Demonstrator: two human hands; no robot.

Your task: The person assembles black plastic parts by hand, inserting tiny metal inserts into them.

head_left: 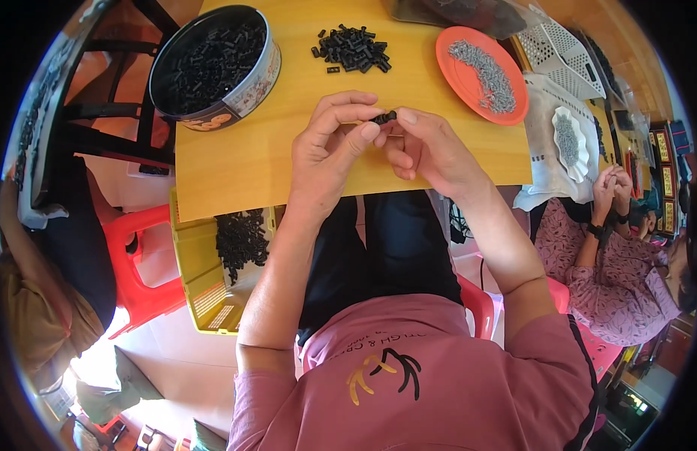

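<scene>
Over the near part of the yellow table (288, 161), my two hands meet around a small black ridged plastic part (384, 118). My left hand (337, 139) pinches one end between thumb and fingers. On the other end, the thumb and fingertips of my right hand (431, 146) are closed. Beyond them lies a loose pile of small black cylindrical parts (356, 49). A red plate (447, 62) to the right carries many small grey pieces, perhaps screws (487, 75). At the left, a round tin (250, 94) is full of similar black parts (213, 64).
Below the table's left edge, a yellow crate (205, 301) holds more black pieces (241, 244). At right, another person (611, 263) works beside a white scalloped dish (577, 161) of grey pieces. A white perforated basket (562, 56) stands at back right; a red stool (142, 263) is at left.
</scene>
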